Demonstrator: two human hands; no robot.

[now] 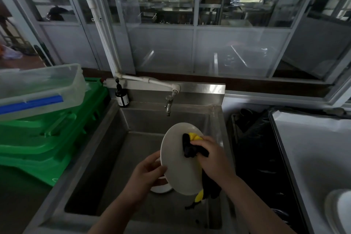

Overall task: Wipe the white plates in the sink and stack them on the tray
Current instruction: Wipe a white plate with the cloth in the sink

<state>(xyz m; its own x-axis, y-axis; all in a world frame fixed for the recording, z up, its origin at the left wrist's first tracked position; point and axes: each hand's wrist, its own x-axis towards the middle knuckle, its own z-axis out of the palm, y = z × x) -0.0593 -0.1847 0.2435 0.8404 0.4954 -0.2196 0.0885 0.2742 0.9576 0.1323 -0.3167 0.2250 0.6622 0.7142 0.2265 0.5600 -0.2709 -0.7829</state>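
Over the steel sink (pixel 106 150) I hold a white plate (pixel 176 167) tilted on edge. My left hand (pixel 146 176) grips its lower left rim. My right hand (pixel 212 156) presses a black and yellow cloth (pixel 190 144) against the plate's face, fingers curled round it. The cloth's tail hangs below the plate. Part of another white plate (pixel 161 189) lies in the basin under my left hand. At the far right a white tray (pixel 313 150) carries white dishware (pixel 340 211) at its near corner.
A tap (pixel 168 103) juts over the basin's back wall, with a dark bottle (pixel 121 97) on the ledge to its left. Green crates (pixel 47 137) with a clear plastic box (pixel 38 89) on top stand to the left. A black bin bag (pixel 256 157) fills the gap at the right.
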